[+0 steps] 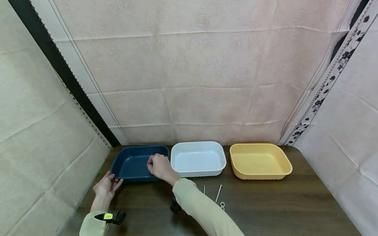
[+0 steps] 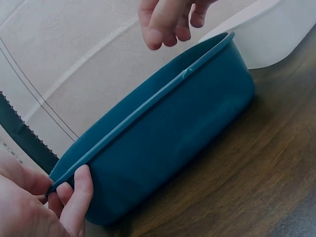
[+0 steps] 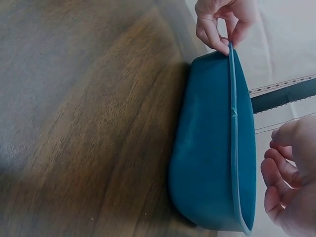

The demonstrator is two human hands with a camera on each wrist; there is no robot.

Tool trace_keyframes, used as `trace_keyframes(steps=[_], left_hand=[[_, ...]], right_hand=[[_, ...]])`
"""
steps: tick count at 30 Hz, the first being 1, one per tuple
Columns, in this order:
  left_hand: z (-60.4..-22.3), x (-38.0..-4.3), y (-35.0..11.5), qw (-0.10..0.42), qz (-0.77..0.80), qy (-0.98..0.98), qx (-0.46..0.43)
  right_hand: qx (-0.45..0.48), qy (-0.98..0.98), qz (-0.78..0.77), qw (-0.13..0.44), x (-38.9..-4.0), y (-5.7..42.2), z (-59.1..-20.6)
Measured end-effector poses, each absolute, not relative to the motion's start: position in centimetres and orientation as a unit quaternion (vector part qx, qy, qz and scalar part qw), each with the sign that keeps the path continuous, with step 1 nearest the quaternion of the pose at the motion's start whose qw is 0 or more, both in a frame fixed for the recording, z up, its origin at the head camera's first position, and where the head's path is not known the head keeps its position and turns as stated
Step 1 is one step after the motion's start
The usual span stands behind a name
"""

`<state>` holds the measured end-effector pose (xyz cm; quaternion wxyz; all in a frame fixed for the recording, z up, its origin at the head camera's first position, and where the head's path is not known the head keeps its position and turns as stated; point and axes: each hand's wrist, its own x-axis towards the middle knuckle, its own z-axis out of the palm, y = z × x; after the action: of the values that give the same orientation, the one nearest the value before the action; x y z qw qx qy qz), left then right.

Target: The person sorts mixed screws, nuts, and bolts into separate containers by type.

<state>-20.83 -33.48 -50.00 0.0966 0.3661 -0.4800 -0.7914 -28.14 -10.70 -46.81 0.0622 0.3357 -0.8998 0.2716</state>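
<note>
Basically, blue tray (image 1: 133, 165) sits at the left end of the row on the table (image 1: 280, 203), long axis running left-right. Left hand (image 1: 104, 188) pinches its rim at the near left corner, thumb and fingers closed on the edge. Right hand (image 1: 160, 167) hangs above the tray's right half, fingers loosely curled, clear of the rim; nothing visible in it, palm partly hidden. So tray lies below and leftward of right hand; left is the one touching. White tray (image 1: 198, 157) just beside, then yellow tray (image 1: 260, 160). Bolt (image 1: 219, 193) and rings (image 1: 222, 204) lie past the right sleeve (image 1: 206, 206).
</note>
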Motion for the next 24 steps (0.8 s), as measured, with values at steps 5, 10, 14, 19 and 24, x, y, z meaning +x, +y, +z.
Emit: trace_keyframes(steps=[5,10,14,19,24], left_hand=[[-50.1,-21.0,-33.4,0.096,-0.791,-0.479,0.367],[-50.2,-21.0,-33.6,0.095,-0.792,-0.473,0.373],[-50.2,-20.8,-33.6,0.091,-0.798,-0.466,0.372],[-50.2,-20.5,-33.4,0.091,-0.802,-0.464,0.366],[-50.3,-20.5,-33.3,0.098,-0.801,-0.466,0.362]], right_hand=[[0.339,-0.885,0.306,0.093,-27.8,-9.3,-46.2],[0.332,-0.87,0.348,0.105,-27.7,-7.5,-45.7],[0.322,-0.859,0.381,0.118,-27.6,-5.8,-45.6],[0.306,-0.839,0.424,0.151,-27.1,-3.1,-45.7],[0.292,-0.821,0.459,0.173,-26.1,0.0,-46.8]])
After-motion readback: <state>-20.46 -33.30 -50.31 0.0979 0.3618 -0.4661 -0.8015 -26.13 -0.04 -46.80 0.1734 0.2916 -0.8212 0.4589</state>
